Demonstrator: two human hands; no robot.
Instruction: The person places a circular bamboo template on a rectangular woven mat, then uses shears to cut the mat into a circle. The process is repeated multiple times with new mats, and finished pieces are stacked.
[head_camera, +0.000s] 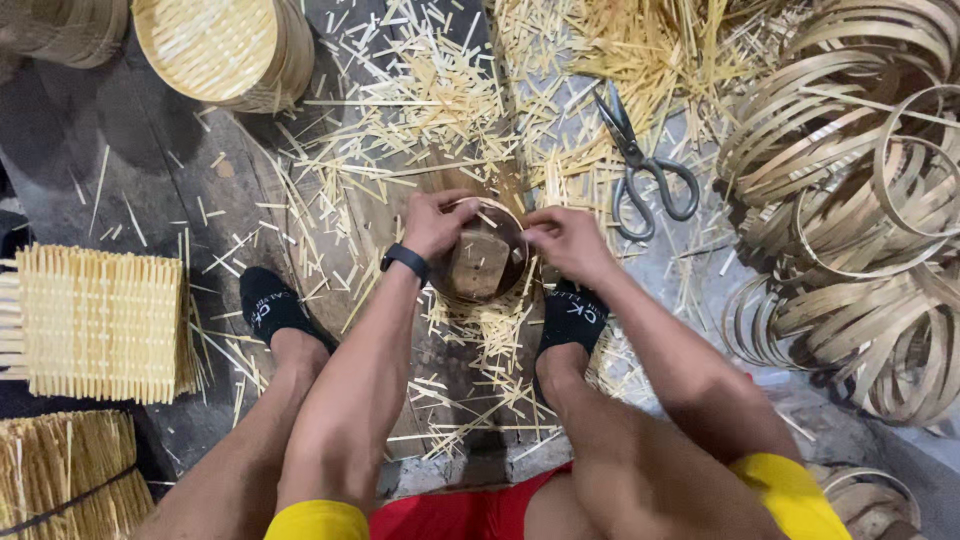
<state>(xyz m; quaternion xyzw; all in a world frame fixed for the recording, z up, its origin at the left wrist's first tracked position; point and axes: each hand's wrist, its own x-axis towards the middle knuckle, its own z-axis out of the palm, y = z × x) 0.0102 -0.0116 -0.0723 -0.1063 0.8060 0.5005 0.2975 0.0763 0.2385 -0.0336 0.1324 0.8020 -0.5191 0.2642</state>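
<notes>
My left hand (432, 222) grips the left rim of a small round bamboo ring (500, 212) that sits on a dark wooden mould (482, 268). On its right rim, my right hand (566, 240) pinches something thin, likely a bamboo sliver. A black band is on my left wrist. Both hands work over a wooden board (440, 400) between my two feet in black socks. Short bamboo sticks (420, 110) lie scattered all around the ring.
Metal scissors (640, 165) lie just beyond my right hand. A heap of bamboo hoops (860, 230) fills the right side. A woven bamboo mat stack (100, 322) and a stick bundle (65, 470) are at the left; a finished round basket (215, 45) stands at the top left.
</notes>
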